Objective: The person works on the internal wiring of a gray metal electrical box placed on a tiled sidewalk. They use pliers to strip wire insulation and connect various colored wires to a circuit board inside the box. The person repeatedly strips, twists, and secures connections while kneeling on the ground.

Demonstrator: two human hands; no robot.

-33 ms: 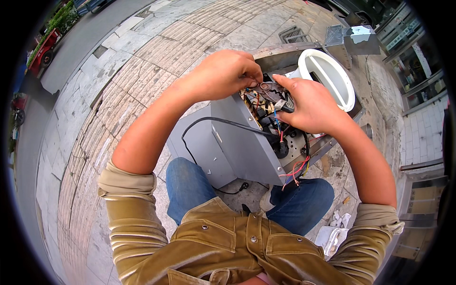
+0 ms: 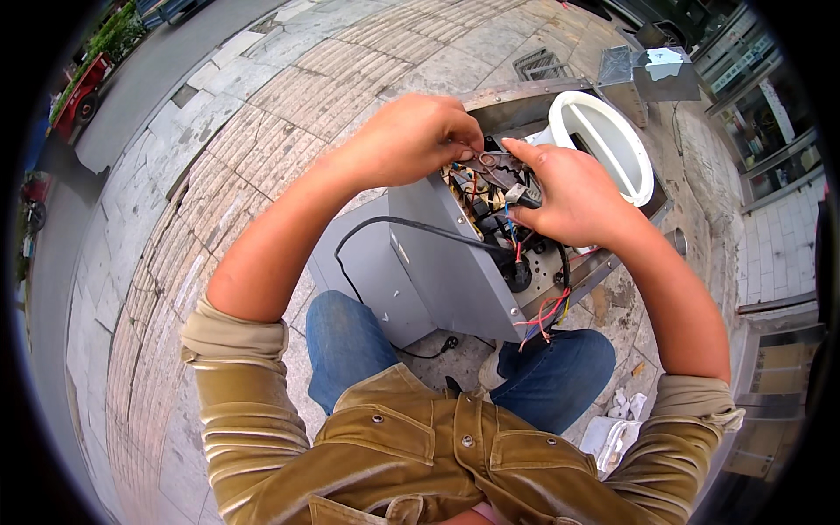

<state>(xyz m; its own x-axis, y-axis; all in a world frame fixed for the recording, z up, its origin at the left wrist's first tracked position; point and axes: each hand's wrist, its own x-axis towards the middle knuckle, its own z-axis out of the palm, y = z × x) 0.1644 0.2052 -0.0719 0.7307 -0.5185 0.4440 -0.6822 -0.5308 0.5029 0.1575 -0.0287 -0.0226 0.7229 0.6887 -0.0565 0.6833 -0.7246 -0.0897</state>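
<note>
An opened grey metal appliance casing stands in front of my knees, its inside packed with coloured wires and circuit parts. My left hand reaches over its far left edge, thumb and fingers pinched on a thin wire that loops toward the middle. On the right, my right hand lies over the wiring, index finger stretched toward the left fingertips and thumb apart. A small grey part with a pale label sits between that thumb and finger. The other right fingers are hidden.
A white round plastic piece with a crossbar stands behind my right hand. A black power cord arches over the casing, its plug on the paving. Loose red and blue wires hang near my right knee. A metal box stands farther back.
</note>
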